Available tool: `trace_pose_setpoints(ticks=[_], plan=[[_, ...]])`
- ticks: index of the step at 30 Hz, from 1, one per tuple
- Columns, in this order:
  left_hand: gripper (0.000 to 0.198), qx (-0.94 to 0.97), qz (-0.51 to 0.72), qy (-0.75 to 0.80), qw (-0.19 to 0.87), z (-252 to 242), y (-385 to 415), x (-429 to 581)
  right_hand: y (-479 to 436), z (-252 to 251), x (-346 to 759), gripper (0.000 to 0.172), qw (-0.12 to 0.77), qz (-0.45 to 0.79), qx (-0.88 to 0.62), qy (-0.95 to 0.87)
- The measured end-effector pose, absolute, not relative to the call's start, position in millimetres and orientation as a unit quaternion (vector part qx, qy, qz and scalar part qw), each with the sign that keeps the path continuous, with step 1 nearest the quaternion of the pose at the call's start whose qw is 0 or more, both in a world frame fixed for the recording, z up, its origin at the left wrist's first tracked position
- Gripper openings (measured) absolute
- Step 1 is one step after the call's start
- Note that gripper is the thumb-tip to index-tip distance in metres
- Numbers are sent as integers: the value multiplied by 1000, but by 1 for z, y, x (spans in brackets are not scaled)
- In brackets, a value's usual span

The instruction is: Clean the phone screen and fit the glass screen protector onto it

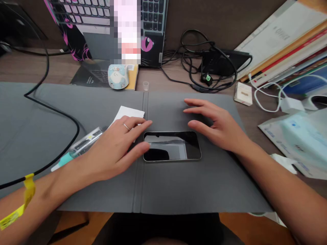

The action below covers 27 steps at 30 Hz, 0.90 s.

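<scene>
A smartphone (172, 146) lies flat on the grey desk mat (194, 190), its dark screen facing up with reflections on it. My left hand (125, 143) is at the phone's left end, fingers stretched out and thumb at its edge; whether it touches the phone I cannot tell. Partly under that hand is a white sheet (131, 111). A clear bottle with a teal cap (85, 141) lies beside my left forearm. My right hand (214, 124) is just beyond the phone's upper right corner, fingers apart and nothing in them.
At the back stands a laptop (153, 47), with a blue patterned mouse (118, 77) and a tiny clear cup (145, 85) before it. A black cable (78, 126) crosses the mat's left side. Tangled cords (190, 61), books (286, 51), a small box (243, 93) and a tissue pack (304, 132) are rightward.
</scene>
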<state>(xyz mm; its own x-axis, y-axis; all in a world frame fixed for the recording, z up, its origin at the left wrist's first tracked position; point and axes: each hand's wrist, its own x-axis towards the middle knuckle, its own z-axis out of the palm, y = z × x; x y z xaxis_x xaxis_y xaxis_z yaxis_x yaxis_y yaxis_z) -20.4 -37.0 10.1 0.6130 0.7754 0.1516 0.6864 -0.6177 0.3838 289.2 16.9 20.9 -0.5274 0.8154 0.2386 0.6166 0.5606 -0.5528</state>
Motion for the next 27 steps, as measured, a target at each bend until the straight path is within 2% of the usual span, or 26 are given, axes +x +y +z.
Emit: trace_pose_setpoints(ticks=[3, 8, 14, 24, 27], plan=[[44, 862, 168, 474, 69, 16, -34, -22, 16, 13, 296, 21, 300, 218, -426, -826], [38, 822, 105, 558, -41, 18, -28, -29, 17, 12, 303, 17, 312, 228, -421, -821], [27, 829, 19, 557, -32, 11, -21, -33, 16, 12, 304, 18, 310, 233, -414, -823], [26, 840, 26, 541, -39, 13, -22, -31, 12, 21, 300, 17, 320, 224, -385, -836], [24, 842, 36, 537, -33, 12, -24, -29, -17, 35, 295, 24, 320, 270, -336, -844]])
